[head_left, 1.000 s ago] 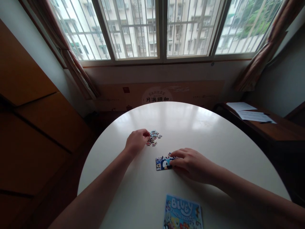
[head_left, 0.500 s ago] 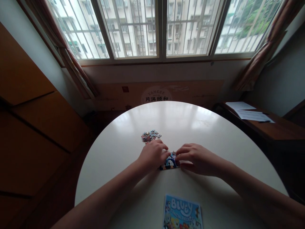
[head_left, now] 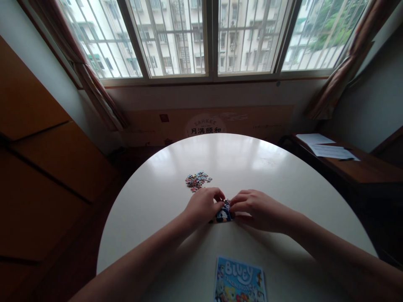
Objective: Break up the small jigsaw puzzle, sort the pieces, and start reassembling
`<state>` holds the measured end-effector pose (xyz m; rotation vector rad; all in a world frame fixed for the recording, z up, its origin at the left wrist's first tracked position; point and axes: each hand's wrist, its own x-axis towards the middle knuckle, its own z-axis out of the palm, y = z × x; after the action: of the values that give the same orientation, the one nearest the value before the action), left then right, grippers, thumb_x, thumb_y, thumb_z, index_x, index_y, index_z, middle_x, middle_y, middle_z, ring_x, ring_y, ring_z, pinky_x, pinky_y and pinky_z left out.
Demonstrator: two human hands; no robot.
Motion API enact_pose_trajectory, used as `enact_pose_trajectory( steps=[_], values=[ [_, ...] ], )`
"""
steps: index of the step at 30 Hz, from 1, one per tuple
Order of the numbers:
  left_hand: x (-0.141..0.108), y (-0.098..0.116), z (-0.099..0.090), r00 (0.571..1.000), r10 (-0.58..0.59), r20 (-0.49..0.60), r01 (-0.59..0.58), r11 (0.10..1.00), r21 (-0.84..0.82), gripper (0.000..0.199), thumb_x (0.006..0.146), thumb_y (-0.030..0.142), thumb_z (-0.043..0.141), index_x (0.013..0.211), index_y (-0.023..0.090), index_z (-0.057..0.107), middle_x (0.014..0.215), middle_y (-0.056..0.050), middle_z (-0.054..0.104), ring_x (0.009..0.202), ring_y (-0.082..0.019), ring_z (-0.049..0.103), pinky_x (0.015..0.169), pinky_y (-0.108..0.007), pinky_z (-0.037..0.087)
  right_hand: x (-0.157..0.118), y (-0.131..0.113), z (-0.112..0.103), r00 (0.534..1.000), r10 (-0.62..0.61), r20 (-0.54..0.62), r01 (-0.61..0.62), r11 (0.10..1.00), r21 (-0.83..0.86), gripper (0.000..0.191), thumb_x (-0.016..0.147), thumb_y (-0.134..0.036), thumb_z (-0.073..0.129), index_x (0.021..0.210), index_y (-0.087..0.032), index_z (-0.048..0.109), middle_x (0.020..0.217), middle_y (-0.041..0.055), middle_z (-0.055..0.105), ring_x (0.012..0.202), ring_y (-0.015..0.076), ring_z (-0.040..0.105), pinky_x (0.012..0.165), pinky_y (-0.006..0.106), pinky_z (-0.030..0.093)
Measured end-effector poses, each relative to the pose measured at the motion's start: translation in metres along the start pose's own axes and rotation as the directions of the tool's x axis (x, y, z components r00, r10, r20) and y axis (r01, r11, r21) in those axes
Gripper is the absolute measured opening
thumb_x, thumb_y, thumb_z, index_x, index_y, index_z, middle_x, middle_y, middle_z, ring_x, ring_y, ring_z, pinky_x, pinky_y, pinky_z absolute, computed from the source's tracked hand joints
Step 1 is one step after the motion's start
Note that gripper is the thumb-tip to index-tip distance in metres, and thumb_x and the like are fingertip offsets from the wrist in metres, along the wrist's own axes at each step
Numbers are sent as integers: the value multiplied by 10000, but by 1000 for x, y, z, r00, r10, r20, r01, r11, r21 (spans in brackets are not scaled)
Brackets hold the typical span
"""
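Observation:
A small partly joined puzzle [head_left: 223,215], dark blue and white, lies flat on the white round table [head_left: 151,180]. My left hand [head_left: 206,204] rests at its left and upper side, thumb and fingers curled closely over the top edge; any piece between them is too small to make out. On the right side, my right hand [head_left: 248,206] touches the puzzle with its fingertips, fingers bent and close together. Beyond my left hand sits a pile of loose puzzle pieces [head_left: 197,180].
A blue Bluey picture card or box [head_left: 239,280] lies near the table's front edge. To the right, a brown side table [head_left: 371,167] holds papers [head_left: 330,152] and a pen. A long printed carton [head_left: 245,121] stands under the window.
The fingers of my left hand have curled closer to the puzzle's top edge. My right hand has shifted slightly left, covering more of the puzzle's right side. The view has moved slightly.

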<state>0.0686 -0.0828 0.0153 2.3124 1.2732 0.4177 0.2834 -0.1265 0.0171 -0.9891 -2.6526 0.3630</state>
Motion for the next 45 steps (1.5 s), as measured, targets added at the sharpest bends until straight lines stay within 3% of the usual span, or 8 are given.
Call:
enact_pose_trajectory(
  steps=[5,12,19,24,26,29,34,45],
  values=[
    [5,-8,-13,997,5,-75,-12,997,-81,153,823,194,655,914,226,774,895,-8,779,820,-184,695,751,-289,520,0,0,0,1000,1,3,-1,1000,6,175,938,-267,636,1079,-264,739,1077,23,733,964,168,666,868,346,509],
    [16,-55,-47,948,-171,-269,157,985,-72,191,858,237,617,959,218,778,878,-21,783,781,-192,712,739,-298,537,0,-3,-3,1000,-1,23,1,1000,1,179,935,-249,637,1082,-268,737,1117,5,730,983,173,671,862,346,524],
    [29,-60,-41,928,-169,-334,231,960,157,161,871,264,645,981,237,760,909,-17,772,842,-214,689,744,-305,503,0,-4,-4,1000,-8,18,9,1000,-16,172,937,-249,636,1069,-263,745,1104,16,734,961,173,677,843,340,529],
    [27,-55,-40,903,-55,-425,185,945,271,157,901,222,622,984,211,755,967,-49,742,920,-234,668,809,-325,501,0,-3,-2,1000,-10,3,10,999,-31,174,931,-235,638,1065,-265,745,1111,20,730,985,179,670,868,354,516],
    [21,-45,-36,917,15,-399,105,956,276,161,921,224,607,960,198,761,974,-58,732,919,-230,663,802,-327,507,0,-4,0,1000,-11,0,11,999,-39,184,939,-239,630,1084,-271,739,1122,17,725,983,177,663,865,349,515],
    [11,-25,-23,965,77,-249,-16,972,235,177,931,250,612,992,193,769,1016,-66,730,960,-236,657,823,-347,517,0,-5,4,1000,-8,-17,7,998,-68,195,952,-255,618,1113,-275,728,1124,25,716,984,180,644,835,337,511],
    [3,-6,-2,992,110,-64,-98,981,166,173,898,256,648,993,215,787,1042,-66,728,1010,-253,637,903,-380,498,2,-6,8,999,-3,-34,-1,995,-104,185,962,-241,588,1066,-249,741,1010,48,716,918,178,627,793,326,484],
    [6,-8,9,992,109,-65,-107,994,31,110,818,197,690,854,223,791,925,-54,704,949,-227,627,863,-323,496,3,-8,7,1000,-8,-20,4,985,-170,200,1002,-263,528,1003,-242,727,932,38,693,838,161,587,763,319,414]
  ],
)
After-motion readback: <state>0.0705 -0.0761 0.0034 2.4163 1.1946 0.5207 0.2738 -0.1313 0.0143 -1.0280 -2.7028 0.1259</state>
